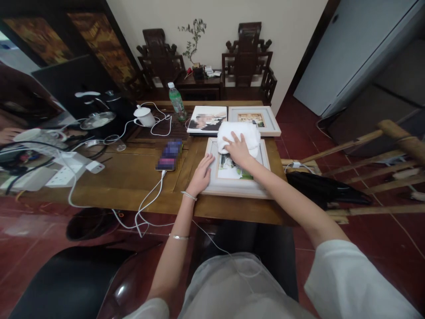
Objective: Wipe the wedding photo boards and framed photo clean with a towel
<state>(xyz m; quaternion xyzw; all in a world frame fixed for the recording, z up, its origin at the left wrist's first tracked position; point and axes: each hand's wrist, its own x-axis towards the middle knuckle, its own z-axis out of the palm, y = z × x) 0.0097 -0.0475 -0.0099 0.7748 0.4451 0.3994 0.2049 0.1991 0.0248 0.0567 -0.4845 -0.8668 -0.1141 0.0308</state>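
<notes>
A light wooden picture frame (210,175) lies flat on the table, with a photo inside a pale mat. Over its far part rests a folded white towel (255,133), and my right hand (239,150) grips this from above with fingers spread across it. The towel hides the upper part of the photo. My left hand (201,174) lies along the frame's left edge, fingers stretched out and nothing held. Just beyond, a second picture frame (274,122) touches or nearly touches the towel, beside a stack topped by a white-edged photo print (212,110).
On the wooden table (133,186) lie a plugged-in phone (168,155), a green-labelled bottle (177,102) and a lidded white cup (145,116). Power strips (68,170), cables and a glass-lidded pot (98,122) crowd the left. A bamboo rack (352,137) stands right.
</notes>
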